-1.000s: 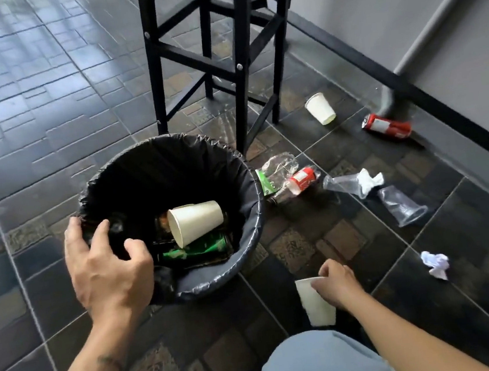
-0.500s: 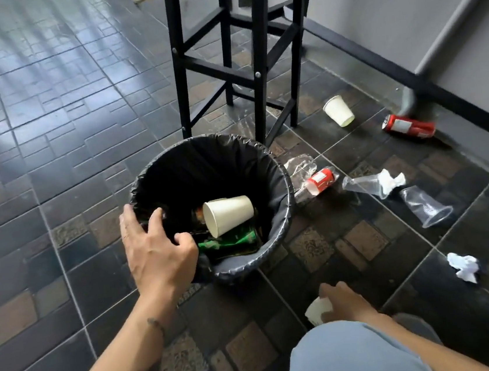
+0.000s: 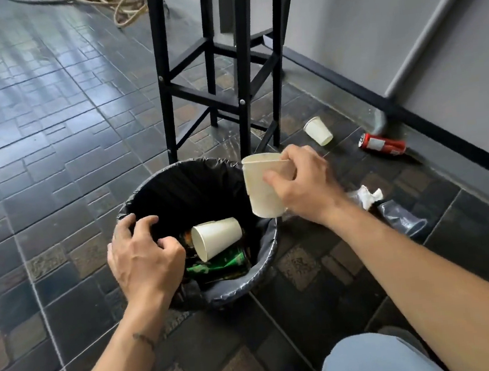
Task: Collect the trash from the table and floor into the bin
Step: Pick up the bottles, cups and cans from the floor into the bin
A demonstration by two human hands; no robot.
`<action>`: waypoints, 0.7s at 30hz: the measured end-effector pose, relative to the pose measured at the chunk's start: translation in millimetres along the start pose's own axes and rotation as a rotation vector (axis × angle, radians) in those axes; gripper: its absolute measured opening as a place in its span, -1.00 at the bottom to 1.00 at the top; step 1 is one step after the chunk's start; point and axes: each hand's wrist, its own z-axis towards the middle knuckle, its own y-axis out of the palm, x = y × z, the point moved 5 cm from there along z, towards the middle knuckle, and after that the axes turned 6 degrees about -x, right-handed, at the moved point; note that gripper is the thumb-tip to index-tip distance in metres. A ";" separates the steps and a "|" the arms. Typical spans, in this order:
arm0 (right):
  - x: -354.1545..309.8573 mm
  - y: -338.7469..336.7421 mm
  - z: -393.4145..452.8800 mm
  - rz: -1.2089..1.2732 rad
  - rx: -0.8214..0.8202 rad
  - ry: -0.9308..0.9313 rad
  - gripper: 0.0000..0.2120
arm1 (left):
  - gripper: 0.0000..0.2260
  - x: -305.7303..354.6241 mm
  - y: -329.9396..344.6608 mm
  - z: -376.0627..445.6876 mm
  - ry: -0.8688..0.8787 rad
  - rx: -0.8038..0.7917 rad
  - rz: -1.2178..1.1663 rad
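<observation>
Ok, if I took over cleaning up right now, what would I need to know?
Right hand grips a paper cup over the bin's right rim.
Left hand holds the bin's left rim.
Done: a paper cup and a green can lie in the bin.
Left on the floor: white cup, red can, crumpled tissue, clear plastic cup.

- The bin (image 3: 263, 253)'s near-left rim is hidden under the left hand (image 3: 145, 257).
- Beside the bin, a clear wrapper, perhaps plastic, is hidden behind the right hand (image 3: 304, 184).
</observation>
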 end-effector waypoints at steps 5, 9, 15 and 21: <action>9.2 50.4 10.0 -0.014 -0.298 0.036 -0.82 | -0.50 18.6 -1.5 16.1 -0.055 -0.062 -0.083; 24.3 47.2 6.7 0.087 -0.312 0.011 -0.82 | -0.57 29.0 -2.8 21.4 -0.094 -0.048 -0.109; 116.2 -14.7 -16.7 0.167 -0.249 0.236 -0.86 | -0.59 22.9 42.7 51.3 -0.016 -0.053 -0.184; 247.1 -100.9 -82.8 0.283 -0.170 0.619 -0.79 | -0.68 260.5 58.5 1.0 0.547 -0.380 -0.279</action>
